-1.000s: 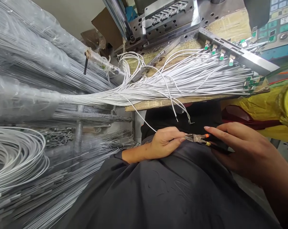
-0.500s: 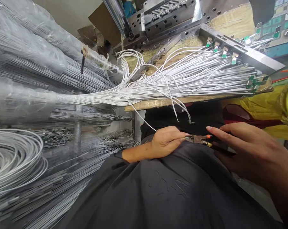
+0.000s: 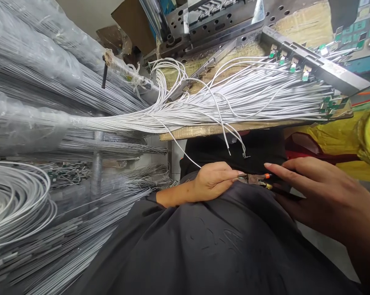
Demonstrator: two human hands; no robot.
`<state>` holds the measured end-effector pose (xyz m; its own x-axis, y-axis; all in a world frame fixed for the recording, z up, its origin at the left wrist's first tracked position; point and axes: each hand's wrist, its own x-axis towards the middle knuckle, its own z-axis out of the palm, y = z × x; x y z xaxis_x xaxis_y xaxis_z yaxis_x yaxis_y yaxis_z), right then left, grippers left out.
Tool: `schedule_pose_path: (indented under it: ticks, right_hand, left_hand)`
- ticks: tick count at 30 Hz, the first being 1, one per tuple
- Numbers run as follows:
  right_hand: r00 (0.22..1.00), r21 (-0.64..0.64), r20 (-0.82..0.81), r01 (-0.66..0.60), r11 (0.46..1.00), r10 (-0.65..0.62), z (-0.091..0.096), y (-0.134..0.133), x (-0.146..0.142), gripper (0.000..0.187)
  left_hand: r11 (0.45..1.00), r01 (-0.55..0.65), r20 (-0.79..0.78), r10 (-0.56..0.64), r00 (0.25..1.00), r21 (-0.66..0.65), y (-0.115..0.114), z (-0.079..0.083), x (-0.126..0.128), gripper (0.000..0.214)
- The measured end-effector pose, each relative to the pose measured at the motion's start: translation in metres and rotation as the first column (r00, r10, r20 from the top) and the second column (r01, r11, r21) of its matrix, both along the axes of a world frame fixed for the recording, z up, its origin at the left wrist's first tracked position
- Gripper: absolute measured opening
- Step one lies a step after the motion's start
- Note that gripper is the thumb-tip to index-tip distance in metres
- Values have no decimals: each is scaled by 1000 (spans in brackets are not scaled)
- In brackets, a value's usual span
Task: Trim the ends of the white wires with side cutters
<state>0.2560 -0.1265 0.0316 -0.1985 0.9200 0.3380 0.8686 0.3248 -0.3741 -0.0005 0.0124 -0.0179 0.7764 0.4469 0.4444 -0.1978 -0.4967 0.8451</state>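
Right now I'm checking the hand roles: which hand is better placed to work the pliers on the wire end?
Probably the right hand: it already grips the pliers by their handles. The left hand pinches a white wire at the pliers' tip, so it suits steadying the wire.

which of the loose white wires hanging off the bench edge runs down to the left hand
The leftmost wire: it slants down into the left hand. The other two end in mid-air above the pliers.

Bright, even, diffuse illumination from above. Mild glare on plastic wrap [image 3: 25, 123] and steel block [image 3: 222, 20]. Soft shadow under bench edge [image 3: 222, 130]. Strong wide-angle bending at edges; slight blur at left margin.
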Motion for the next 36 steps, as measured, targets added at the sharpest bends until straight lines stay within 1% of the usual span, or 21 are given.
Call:
schedule_pose_path:
  ticks: [5,7,11,19,22,25,27,30,33,36]
  right_hand:
    - [1000,0,-1,-1,1000,1,0,-1,-2,44]
    - [1000,-3,18,-8,1000,8,0,-1,-2,42]
    - [999,-8,36,-22,1000,23,0,0,-4,37]
    - [996,18,88,-3,1000,1,-3,-3,-5,30]
    - [994,43,111,10,999,-15,-1,-3,-7,26]
    - [993,61,116,14,998,-21,1,-3,-10,22]
    - [996,57,85,11,998,-16,-1,-3,-10,25]
    - [1000,3,-12,9,1000,-9,-4,-4,-8,37]
    - [994,-37,-104,39,999,-43,-7,-5,-4,45]
    - [993,-36,-108,47,998,-50,-6,-7,-1,45]
  left_hand:
    - [999,7,-69,-9,998,-32,0,-1,-2,33]
    - [999,12,-61,-15,998,-48,0,-2,-2,33]
    - [998,12,7,-12,1000,-57,-1,-1,-1,35]
    - [994,-6,-59,0,998,-110,-3,-5,-2,29]
    - [995,-12,-73,5,997,-100,-4,-5,-2,28]
    - [996,-19,-45,16,999,-83,-4,-5,-2,27]
    - [997,-15,-9,15,1000,-77,-4,-5,-2,27]
    - [997,-17,38,21,999,-81,-4,-3,-2,26]
    - [993,-53,16,55,998,-107,-5,-2,-1,21]
    - [988,-67,-17,65,998,-141,-5,-2,-1,20]
